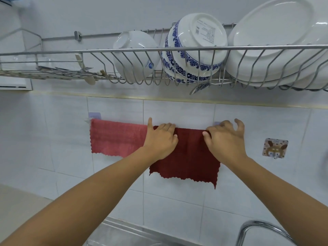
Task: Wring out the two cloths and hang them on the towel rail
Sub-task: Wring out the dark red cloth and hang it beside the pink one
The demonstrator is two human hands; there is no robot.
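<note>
A light pink cloth (117,137) hangs over the left half of the towel rail (88,119) on the tiled wall. A dark red cloth (190,157) hangs over the right half, its zigzag lower edge uneven and lower at the right corner. My left hand (160,139) lies on the dark red cloth's top left part, fingers curled over its fold at the rail. My right hand (225,137) pinches the top right edge of the same cloth with thumb and forefinger, the other fingers spread. The rail itself is almost wholly covered.
A wire dish rack (88,50) hangs overhead, holding a white bowl (134,54), a blue-patterned bowl (195,48) and white plates (276,43). A rabbit-patterned adhesive hook (274,148) sticks to the wall at right. Below are a steel sink (127,235) and a tap (262,231).
</note>
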